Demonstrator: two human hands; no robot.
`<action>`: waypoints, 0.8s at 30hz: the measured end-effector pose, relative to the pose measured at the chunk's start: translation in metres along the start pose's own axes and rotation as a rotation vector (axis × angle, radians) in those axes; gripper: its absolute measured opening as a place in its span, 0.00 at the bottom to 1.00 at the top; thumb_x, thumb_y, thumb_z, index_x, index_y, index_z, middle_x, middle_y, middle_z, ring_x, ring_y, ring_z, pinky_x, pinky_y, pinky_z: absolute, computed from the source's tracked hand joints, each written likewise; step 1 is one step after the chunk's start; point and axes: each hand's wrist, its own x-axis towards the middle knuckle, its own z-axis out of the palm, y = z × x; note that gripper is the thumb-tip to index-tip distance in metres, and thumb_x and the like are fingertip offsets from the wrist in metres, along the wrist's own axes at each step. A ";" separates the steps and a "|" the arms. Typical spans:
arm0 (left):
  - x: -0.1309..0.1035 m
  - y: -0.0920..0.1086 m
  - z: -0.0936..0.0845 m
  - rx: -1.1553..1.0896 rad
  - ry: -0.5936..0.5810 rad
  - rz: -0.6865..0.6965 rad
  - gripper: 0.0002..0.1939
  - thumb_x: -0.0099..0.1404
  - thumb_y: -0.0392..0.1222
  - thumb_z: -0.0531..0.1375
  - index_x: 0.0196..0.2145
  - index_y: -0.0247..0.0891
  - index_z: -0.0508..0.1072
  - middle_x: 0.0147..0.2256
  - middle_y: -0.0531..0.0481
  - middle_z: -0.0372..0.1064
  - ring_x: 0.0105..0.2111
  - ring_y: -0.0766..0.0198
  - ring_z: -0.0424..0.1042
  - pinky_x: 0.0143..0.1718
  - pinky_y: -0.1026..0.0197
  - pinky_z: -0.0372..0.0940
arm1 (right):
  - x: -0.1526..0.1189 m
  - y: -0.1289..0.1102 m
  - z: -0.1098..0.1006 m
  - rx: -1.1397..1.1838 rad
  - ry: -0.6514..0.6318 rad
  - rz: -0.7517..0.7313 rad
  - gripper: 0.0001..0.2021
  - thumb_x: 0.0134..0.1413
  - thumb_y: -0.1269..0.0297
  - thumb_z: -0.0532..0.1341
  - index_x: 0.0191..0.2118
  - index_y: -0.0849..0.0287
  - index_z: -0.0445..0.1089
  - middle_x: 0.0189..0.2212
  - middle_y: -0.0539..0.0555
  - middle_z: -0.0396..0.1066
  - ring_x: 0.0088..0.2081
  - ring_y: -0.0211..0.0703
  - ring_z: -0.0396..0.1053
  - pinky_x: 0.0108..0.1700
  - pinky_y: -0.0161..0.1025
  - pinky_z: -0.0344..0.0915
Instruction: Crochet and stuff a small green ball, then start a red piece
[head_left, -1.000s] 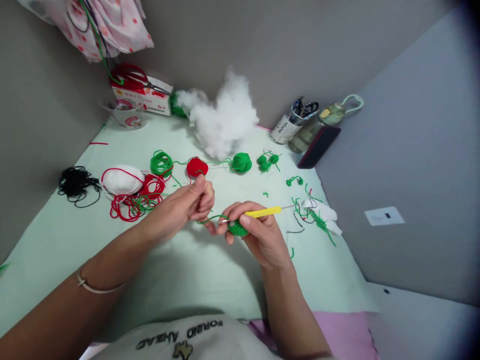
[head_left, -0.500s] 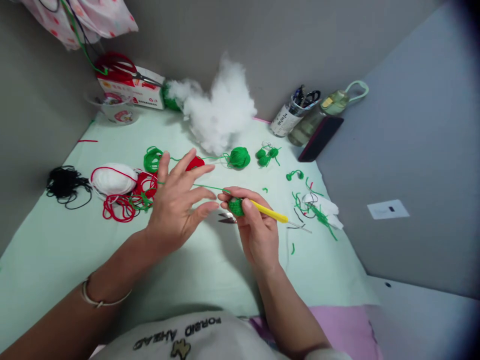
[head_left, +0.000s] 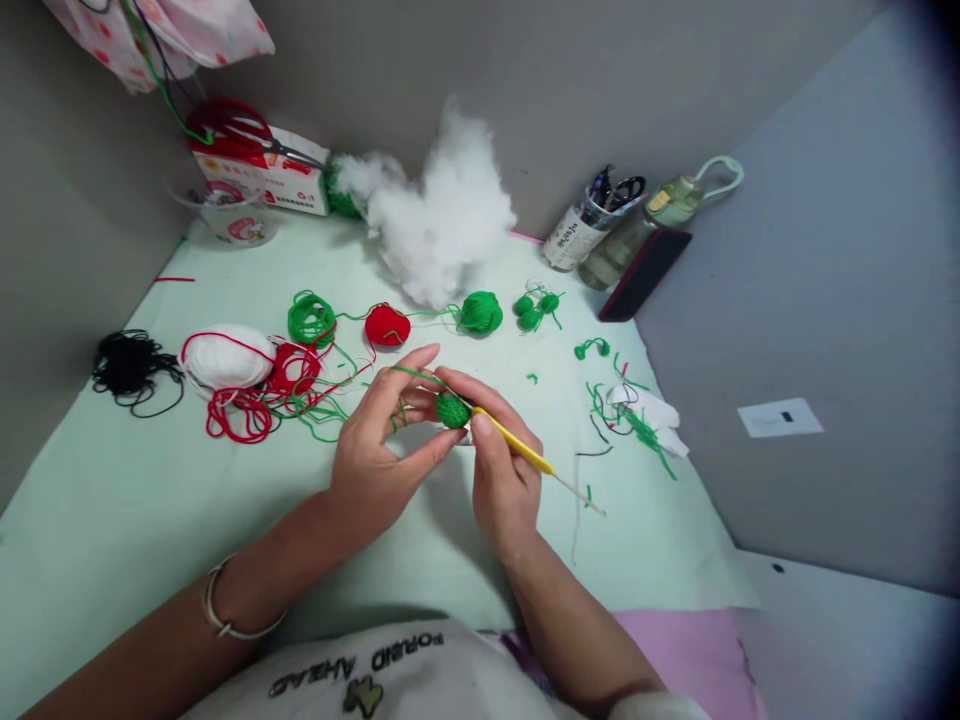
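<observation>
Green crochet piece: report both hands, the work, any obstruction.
Right hand gripping yellow-handled crochet hook, front end at green crochet piece. Left hand at the piece, grip unclear, green yarn strung across it. No obstruction seen.

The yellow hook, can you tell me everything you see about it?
The yellow hook is long and thin, with a yellow grip that looks like plastic and a thin, metal-looking shaft at each end. The right hand holds it at a slant, one end sticking out toward the picture's lower right. The other end is at the small green crocheted piece; its tip is hard to see.
</observation>
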 end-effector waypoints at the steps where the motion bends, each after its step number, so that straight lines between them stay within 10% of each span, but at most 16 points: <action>1: 0.000 0.000 -0.002 -0.002 -0.004 0.000 0.34 0.61 0.37 0.71 0.63 0.49 0.69 0.47 0.51 0.73 0.46 0.63 0.76 0.51 0.62 0.74 | 0.000 0.000 -0.003 -0.021 -0.001 0.003 0.14 0.71 0.62 0.57 0.55 0.46 0.76 0.54 0.53 0.79 0.57 0.48 0.75 0.59 0.50 0.74; 8: 0.003 0.004 -0.006 -0.238 -0.069 -0.147 0.33 0.58 0.37 0.73 0.60 0.50 0.72 0.42 0.54 0.73 0.46 0.66 0.75 0.50 0.65 0.72 | 0.002 0.002 -0.013 -0.128 0.110 -0.032 0.10 0.66 0.64 0.64 0.47 0.44 0.82 0.41 0.52 0.76 0.42 0.42 0.75 0.38 0.39 0.73; 24: 0.008 0.004 -0.016 -0.371 -0.167 -0.298 0.33 0.58 0.32 0.73 0.59 0.49 0.73 0.41 0.55 0.72 0.44 0.66 0.75 0.51 0.63 0.70 | 0.009 0.007 -0.019 0.082 0.014 -0.027 0.10 0.66 0.67 0.64 0.44 0.46 0.82 0.39 0.51 0.81 0.43 0.43 0.76 0.41 0.41 0.74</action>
